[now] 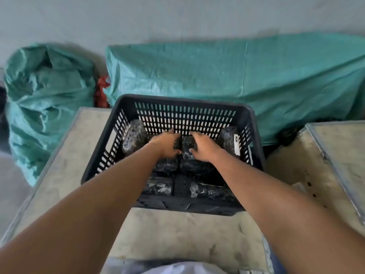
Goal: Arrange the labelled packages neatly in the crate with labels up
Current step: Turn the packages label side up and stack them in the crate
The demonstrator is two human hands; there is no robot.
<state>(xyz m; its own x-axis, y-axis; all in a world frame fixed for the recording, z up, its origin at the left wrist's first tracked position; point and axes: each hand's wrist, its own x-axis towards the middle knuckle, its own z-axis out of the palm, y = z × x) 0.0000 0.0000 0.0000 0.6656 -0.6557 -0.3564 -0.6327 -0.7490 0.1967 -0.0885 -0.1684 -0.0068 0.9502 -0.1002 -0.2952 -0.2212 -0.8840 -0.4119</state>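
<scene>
So going left to right: off to the far left of both hands there's a crumpled green sack (pixel 45 103) on the floor, then the pale worn surface (pixel 65 165) that the black crate (pixel 183 101) sits on. Inside the crate, just left of the left hand (pixel 167 143), one shiny dark package (pixel 134 137) is standing tilted against the side wall, no label I can see on it. The left hand's grip is curled down over a package in the back row, fingers bent and pressing on it, so closed on it rather than spread wide, though the blur makes it hard to say how tight. Right next to it the right hand (pixel 201 145) is doing the same thing on the neighbouring middle package (pixel 187 147), thumb on the near side, fingers over the far edge. Just right of that hand another package (pixel 231 141) leans on the right wall with a white label (pixel 237 145) facing sideways. Nearer rows under the wrists look flat already. Looks to me like the back row is being squared up; next I'd guess the two leaning ones need laying flat, label up. Big green tarp (pixel 256 80) behind.
</scene>
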